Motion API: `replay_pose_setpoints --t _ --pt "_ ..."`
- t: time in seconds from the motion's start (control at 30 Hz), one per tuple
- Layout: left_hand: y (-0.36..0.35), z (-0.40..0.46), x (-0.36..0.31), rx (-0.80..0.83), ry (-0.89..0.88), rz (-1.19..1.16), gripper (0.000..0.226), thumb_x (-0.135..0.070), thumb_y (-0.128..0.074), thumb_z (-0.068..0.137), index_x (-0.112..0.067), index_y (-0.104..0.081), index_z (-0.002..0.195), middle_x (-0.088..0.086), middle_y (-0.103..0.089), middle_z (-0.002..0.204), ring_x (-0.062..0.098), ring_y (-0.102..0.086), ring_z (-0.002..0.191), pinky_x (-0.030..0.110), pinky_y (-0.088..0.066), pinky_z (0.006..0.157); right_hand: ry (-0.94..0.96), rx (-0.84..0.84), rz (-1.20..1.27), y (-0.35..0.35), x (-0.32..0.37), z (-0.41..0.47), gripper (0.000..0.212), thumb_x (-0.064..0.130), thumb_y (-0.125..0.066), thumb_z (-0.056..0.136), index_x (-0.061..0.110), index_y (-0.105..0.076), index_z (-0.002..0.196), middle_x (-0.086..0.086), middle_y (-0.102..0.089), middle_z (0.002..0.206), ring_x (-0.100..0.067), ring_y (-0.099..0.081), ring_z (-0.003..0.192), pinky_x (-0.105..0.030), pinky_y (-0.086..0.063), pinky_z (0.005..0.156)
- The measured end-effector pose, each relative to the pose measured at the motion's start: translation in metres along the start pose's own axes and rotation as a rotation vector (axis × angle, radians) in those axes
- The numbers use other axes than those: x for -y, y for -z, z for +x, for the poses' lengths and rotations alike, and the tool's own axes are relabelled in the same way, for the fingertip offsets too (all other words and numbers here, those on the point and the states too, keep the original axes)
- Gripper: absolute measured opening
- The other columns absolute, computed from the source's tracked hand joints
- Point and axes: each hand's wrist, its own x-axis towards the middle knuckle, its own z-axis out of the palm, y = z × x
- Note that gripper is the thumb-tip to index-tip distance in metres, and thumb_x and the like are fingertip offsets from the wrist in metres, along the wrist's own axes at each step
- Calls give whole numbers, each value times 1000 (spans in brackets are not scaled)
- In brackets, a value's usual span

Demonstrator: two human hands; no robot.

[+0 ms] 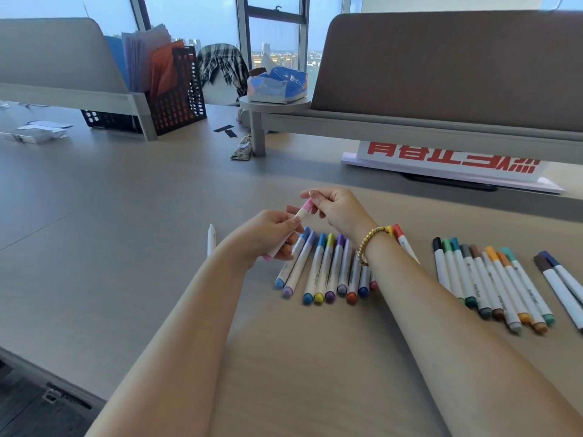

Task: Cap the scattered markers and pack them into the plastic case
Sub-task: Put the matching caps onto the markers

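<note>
Capping step, right in the middle of it: the left hand [268, 234] pinches the pink marker [288, 234] by its barrel, and the right hand [337, 209] pinches the pink cap [307, 205] at the marker's upper end. Both grips are closed on that one pen, held just above the counter [142, 216]. Whether the cap is fully seated, I cannot tell; fingers cover the joint.

Next move, by my read: a straight push along the barrel until the cap seats, then the pen joins the row [328, 266] of capped markers lying side by side just under the hands. A second row [492, 279] sits well to the right, with two dark markers [564, 279] beyond it at the edge of view. One white pen [210, 242] lies alone to the left, apart from the rest.

The plastic case? Not in view anywhere, so packing looks some way off.

The counter is pale wood-grain, wide and mostly bare. Behind it stand padded dividers [441, 64], a black mesh file rack [176, 89] stuffed with papers, a tissue pack [277, 85] on a small round shelf, and a white sign [451, 160] with red lettering. Big windows show a hazy city skyline.
</note>
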Motion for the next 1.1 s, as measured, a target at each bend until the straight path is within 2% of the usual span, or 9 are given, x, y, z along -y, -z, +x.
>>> replay_pose_setpoints --t 0.23,0.37,0.43,0.53,0.63,0.73,0.87,1.0,1.1 --pt "2 -3 -6 -16 14 58 27 -26 -38 101 -11 -59 93 1 -60 70 8 -56 53 17 -53 49 -22 35 63 -2 4 -1 30 12 -38 101 1 -63 113 2 -54 75 10 -54 60 3 -38 55" --pt "29 6 6 -462 14 289 31 -31 -36 101 -10 -59 97 11 -64 92 30 -63 90 32 -50 73 -52 23 108 -14 7 3 29 7 -37 100 -5 -61 110 -8 -60 83 -3 -52 71 0 -41 58" --pt "48 5 21 -599 146 674 36 -35 -39 98 -6 -52 115 19 -53 122 35 -49 117 39 -42 91 -60 79 5 -18 3 6 26 8 -35 101 5 -61 100 -10 -63 94 -11 -54 84 -10 -46 77" --pt "66 -2 35 -530 364 862 52 -41 -42 96 -2 -38 131 20 -40 138 35 -40 128 40 -38 98 -54 162 -251 -25 -5 15 32 15 -36 100 27 -56 78 9 -61 82 -17 -54 96 -43 -36 104" --pt "67 1 42 -441 413 923 54 -45 -41 95 -3 -40 130 15 -47 134 30 -47 123 36 -41 93 -36 229 -422 -32 -7 21 32 17 -35 99 29 -53 75 13 -57 79 -22 -51 107 -44 -28 106" --pt "61 4 41 -411 379 956 30 -34 -39 97 -9 -49 109 11 -58 120 27 -55 100 32 -41 79 -14 293 -622 -33 -6 21 26 19 -34 99 28 -54 85 3 -62 98 -23 -46 113 -30 -22 89" --pt "54 9 39 -427 311 966 31 -26 -39 96 -7 -51 118 13 -55 125 30 -53 114 33 -42 86 3 331 -658 -28 -6 18 25 22 -38 97 26 -57 82 9 -62 87 -22 -47 110 -33 -24 90" --pt "39 24 38 -497 172 671 31 -31 -33 98 -5 -50 93 18 -67 91 29 -61 67 31 -43 66 -3 40 -494 -14 -10 21 22 22 -41 97 19 -62 90 1 -61 84 -19 -53 86 -36 -39 87" --pt "25 39 32 -433 84 252 48 -33 -33 100 -7 -52 64 13 -67 65 22 -50 41 26 -42 50 -51 -150 -509 -3 -25 35 20 19 -46 94 13 -64 101 -8 -64 104 -27 -54 104 -42 -45 94"
